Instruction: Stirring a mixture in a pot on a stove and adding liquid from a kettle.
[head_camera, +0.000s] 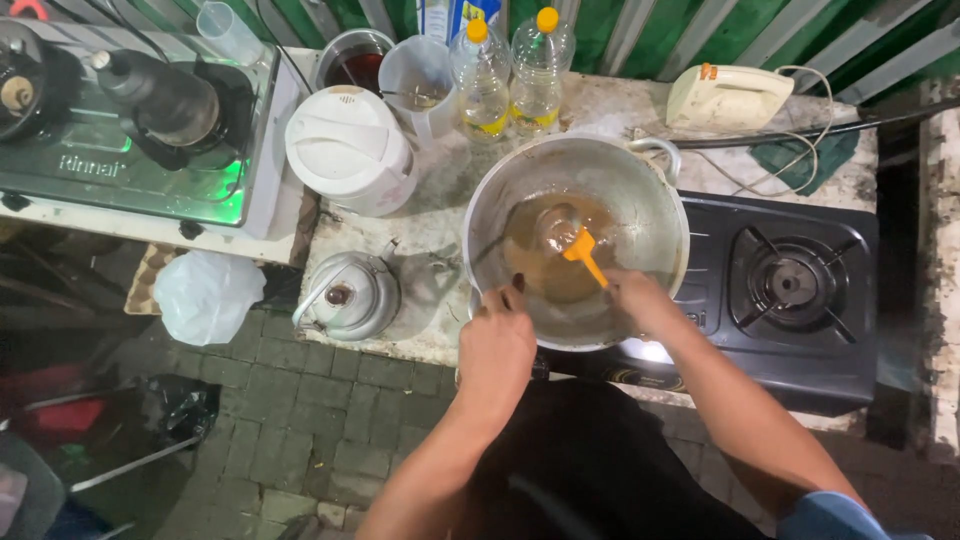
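A large round metal bowl (575, 235) holding brown liquid sits on the near left burner of a black gas stove (790, 290) on the counter (430, 215). The left hand (497, 345) is closed on the bowl's near rim, thumb up. The right hand (638, 298) pinches the handle of an orange plastic spatula (583, 250), whose blade dips into the liquid beside a metal ladle (555, 228). Left of the bowl stand a metal kettle (350, 296) and a white rice cooker (347, 150); two clear bottles with orange caps (512, 75) stand at the far edge.
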